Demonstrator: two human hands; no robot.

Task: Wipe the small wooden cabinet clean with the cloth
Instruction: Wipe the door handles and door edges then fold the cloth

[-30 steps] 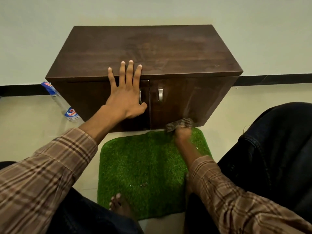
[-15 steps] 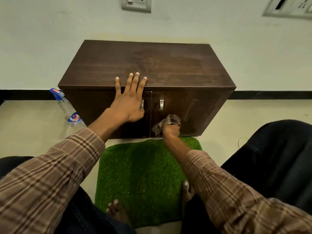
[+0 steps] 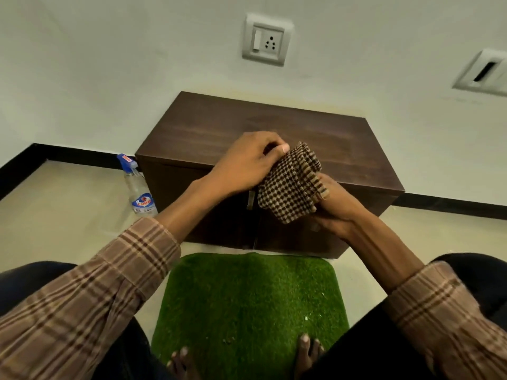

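As both hands lifted the cloth (image 3: 290, 185) above the cabinet (image 3: 356, 160), the left hand (image 3: 244, 165) pinched one edge. The right hand (image 3: 333, 205) cradled it beneath, grip curled round the folds, apparently to refold a fresh face

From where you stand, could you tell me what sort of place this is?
Probably a room in a home or small office: a small wooden cabinet stands against a plain wall with a switch-and-socket plate, on a pale floor with a green turf mat.
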